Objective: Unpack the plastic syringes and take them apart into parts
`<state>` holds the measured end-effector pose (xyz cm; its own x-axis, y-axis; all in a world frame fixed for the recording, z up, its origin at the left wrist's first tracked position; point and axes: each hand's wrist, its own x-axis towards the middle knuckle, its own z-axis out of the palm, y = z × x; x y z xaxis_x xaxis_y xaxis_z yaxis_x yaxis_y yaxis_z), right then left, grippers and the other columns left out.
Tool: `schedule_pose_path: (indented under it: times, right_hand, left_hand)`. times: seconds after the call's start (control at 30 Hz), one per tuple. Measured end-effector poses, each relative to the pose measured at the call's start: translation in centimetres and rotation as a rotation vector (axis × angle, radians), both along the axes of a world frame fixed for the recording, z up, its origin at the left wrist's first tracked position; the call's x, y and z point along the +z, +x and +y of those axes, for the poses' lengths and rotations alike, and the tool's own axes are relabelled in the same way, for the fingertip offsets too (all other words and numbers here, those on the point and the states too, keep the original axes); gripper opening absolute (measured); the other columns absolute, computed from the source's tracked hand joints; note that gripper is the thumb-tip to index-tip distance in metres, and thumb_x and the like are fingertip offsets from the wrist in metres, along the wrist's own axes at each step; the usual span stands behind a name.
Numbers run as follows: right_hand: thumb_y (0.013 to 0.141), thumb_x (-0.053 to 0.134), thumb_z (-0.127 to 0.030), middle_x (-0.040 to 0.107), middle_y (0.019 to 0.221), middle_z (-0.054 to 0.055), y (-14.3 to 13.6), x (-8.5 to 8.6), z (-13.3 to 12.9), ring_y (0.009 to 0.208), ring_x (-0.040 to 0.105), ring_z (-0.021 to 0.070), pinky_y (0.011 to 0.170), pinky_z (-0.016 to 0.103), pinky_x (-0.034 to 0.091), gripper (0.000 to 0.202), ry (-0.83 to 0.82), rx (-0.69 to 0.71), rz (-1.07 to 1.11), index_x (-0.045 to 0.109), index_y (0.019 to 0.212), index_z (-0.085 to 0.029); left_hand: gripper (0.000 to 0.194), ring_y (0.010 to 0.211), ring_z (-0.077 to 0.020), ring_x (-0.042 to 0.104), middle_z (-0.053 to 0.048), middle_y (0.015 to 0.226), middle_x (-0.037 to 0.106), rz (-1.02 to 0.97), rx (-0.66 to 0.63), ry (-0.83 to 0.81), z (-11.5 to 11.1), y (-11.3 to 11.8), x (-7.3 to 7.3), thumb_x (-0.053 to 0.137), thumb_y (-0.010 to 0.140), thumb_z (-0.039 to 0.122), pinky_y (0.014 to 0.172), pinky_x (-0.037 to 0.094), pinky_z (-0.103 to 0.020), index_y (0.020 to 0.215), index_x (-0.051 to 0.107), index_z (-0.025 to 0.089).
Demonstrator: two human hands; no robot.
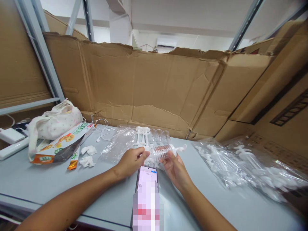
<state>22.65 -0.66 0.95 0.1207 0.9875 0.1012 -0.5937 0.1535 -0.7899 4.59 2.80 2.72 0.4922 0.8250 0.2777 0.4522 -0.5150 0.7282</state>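
My right hand [176, 170] holds a clear ribbed plastic tube [163, 151], lying roughly level, with a white hooked tip sticking out at its right end. At the tube's left end, my left hand [134, 160] is closed in a pinch; what its fingers grip is hidden. Just beyond the hands, several white plastic rods [143, 136] with rounded ends lie beside a row of clear ribbed cylinders [158, 136]. More small white parts show partly beneath the held tube. A phone [147, 183] with a lit, partly blurred screen lies below my hands.
A crumpled clear plastic bag [115, 144] lies left of the rods. Clear bags of white parts [223, 163] cover the right side. At left are a snack box [64, 142], tissues [88, 157], wired earphones [103, 126] and a white cloth bag [55, 120]. Cardboard [149, 83] walls the back.
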Motion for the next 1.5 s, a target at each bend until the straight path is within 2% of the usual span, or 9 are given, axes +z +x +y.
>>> schedule_pose_path:
  times: [0.2,0.53,0.73,0.87,1.07,1.17,1.37,1.43,1.5]
  right_hand:
    - [0.068,0.076,-0.034,0.068,0.085,-0.003,0.4,-0.2,0.4,0.071,0.061,0.0122,0.065,0.025,0.053,0.021,-0.03,-0.04,0.045,0.059,0.075,-0.023]
    - [0.069,0.075,-0.032,0.067,0.08,-0.005,0.7,-0.1,0.5,0.07,0.06,0.0092,0.064,0.019,0.056,0.016,-0.051,-0.073,0.107,0.064,0.077,-0.022]
    - [0.068,0.076,-0.031,0.069,0.079,-0.004,0.5,0.0,0.4,0.068,0.061,0.0091,0.063,0.018,0.057,0.016,-0.08,-0.044,0.144,0.067,0.076,-0.021]
    - [0.065,0.078,-0.028,0.069,0.077,-0.003,0.6,-0.2,0.6,0.067,0.062,0.0085,0.062,0.018,0.058,0.02,-0.086,-0.042,0.185,0.067,0.078,-0.018]
    - [0.067,0.077,-0.027,0.07,0.074,-0.001,0.5,-0.7,0.9,0.061,0.061,0.0081,0.056,0.016,0.056,0.021,-0.122,0.025,0.214,0.068,0.082,-0.015]
    - [0.068,0.076,-0.028,0.07,0.075,-0.001,0.6,-0.7,0.9,0.061,0.061,0.0081,0.056,0.016,0.056,0.021,-0.11,0.018,0.203,0.068,0.082,-0.015]
    - [0.07,0.075,-0.028,0.068,0.077,-0.002,0.6,-0.6,0.7,0.065,0.061,0.0085,0.059,0.018,0.057,0.018,-0.079,-0.003,0.165,0.066,0.081,-0.017]
    - [0.071,0.074,-0.027,0.068,0.078,-0.003,0.6,-0.5,0.7,0.067,0.061,0.009,0.06,0.019,0.057,0.017,-0.062,-0.017,0.151,0.065,0.082,-0.018]
    - [0.072,0.074,-0.027,0.067,0.079,-0.003,0.7,-0.4,0.7,0.069,0.061,0.0094,0.06,0.019,0.056,0.016,-0.052,-0.032,0.137,0.064,0.083,-0.019]
  left_hand:
    - [0.03,0.05,-0.0118,0.05,0.007,0.06,0.053,-0.04,0.035,0.06,0.0,0.1,-0.3,0.051,0.083,0.038,0.055,0.037,-0.023,0.107,0.046,0.021]
    - [0.015,0.063,-0.0134,0.058,0.002,0.071,0.06,-0.154,0.119,0.118,0.1,0.0,-0.7,0.05,0.086,0.034,0.061,0.044,-0.025,0.091,0.049,0.02]
    - [0.025,0.076,-0.0186,0.057,-0.002,0.08,0.06,0.071,0.1,0.34,0.3,0.1,-0.4,0.035,0.092,0.034,0.069,0.043,-0.03,0.082,0.052,0.019]
    - [0.024,0.091,-0.0198,0.054,-0.006,0.096,0.06,0.14,0.077,0.562,0.8,0.0,-0.7,0.035,0.093,0.033,0.077,0.043,-0.032,0.097,0.054,0.019]
    - [0.023,0.083,-0.02,0.053,-0.007,0.096,0.063,0.257,0.057,0.826,1.2,-0.6,-0.9,0.041,0.091,0.034,0.07,0.041,-0.031,0.086,0.057,0.018]
    - [0.035,0.075,-0.0187,0.051,-0.005,0.081,0.063,0.248,0.026,0.714,1.2,-0.7,-0.7,0.037,0.092,0.04,0.067,0.038,-0.03,0.072,0.056,0.018]
    - [0.057,0.061,-0.0145,0.053,-0.001,0.059,0.055,-0.017,-0.016,0.084,1.4,0.0,-0.9,0.017,0.095,0.045,0.063,0.038,-0.026,0.056,0.049,0.017]
    - [0.059,0.061,-0.0147,0.054,-0.002,0.061,0.057,-0.024,-0.003,0.046,1.4,0.0,-0.8,0.014,0.095,0.043,0.064,0.039,-0.027,0.057,0.051,0.016]
    - [0.051,0.069,-0.0167,0.054,-0.003,0.068,0.06,0.093,0.042,0.209,1.5,-0.2,-0.6,0.022,0.095,0.042,0.067,0.038,-0.028,0.064,0.055,0.016]
